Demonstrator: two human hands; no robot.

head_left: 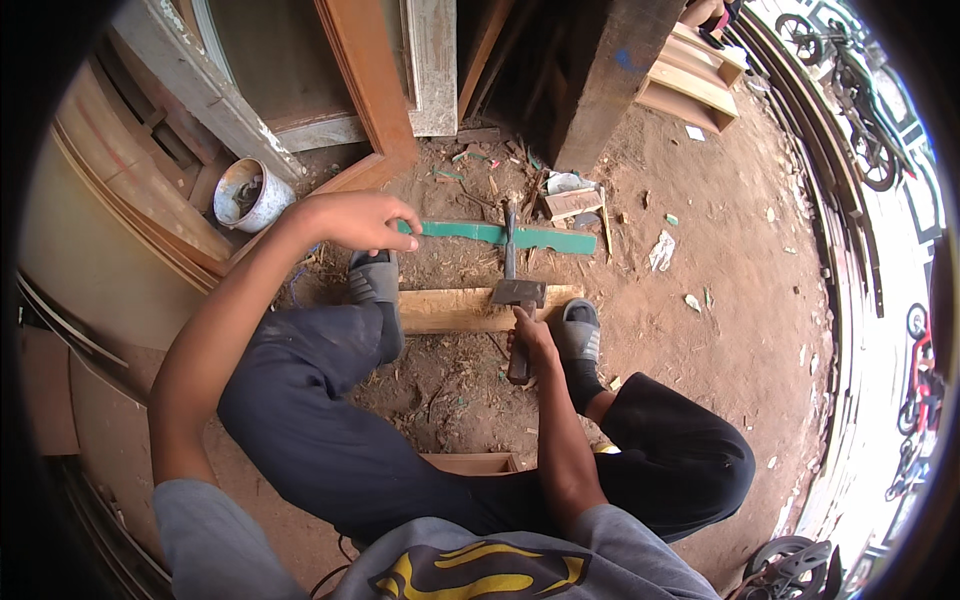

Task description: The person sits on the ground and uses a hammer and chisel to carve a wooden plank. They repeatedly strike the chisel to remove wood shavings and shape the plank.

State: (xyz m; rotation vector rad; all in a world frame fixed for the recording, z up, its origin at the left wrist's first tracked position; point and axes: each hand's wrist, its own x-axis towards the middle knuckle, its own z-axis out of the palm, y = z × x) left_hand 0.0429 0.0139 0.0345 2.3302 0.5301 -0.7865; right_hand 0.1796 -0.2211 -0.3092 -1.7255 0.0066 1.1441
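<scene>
My left hand [365, 222] is closed on the left end of a long green-painted strip of wood [560, 240], which has a notched lower edge. My right hand [533, 338] grips the brown wooden handle of a hammer [519, 292] with a blocky, dark metal head. Its head is over a bare wooden board [445, 310] lying on the ground between my feet. A dark metal bar [510, 238], like a chisel, crosses the green strip and reaches toward the hammer head. Whether the bar touches the head cannot be made out.
My sandalled feet [376, 285] are at the board's two ends. Wood scraps [572, 203] and chips litter the dirt ground. A white bucket [252, 195] stands at left by leaning panels and frames. A thick post [610, 90] rises ahead; a wooden crate [690, 80] sits beyond it.
</scene>
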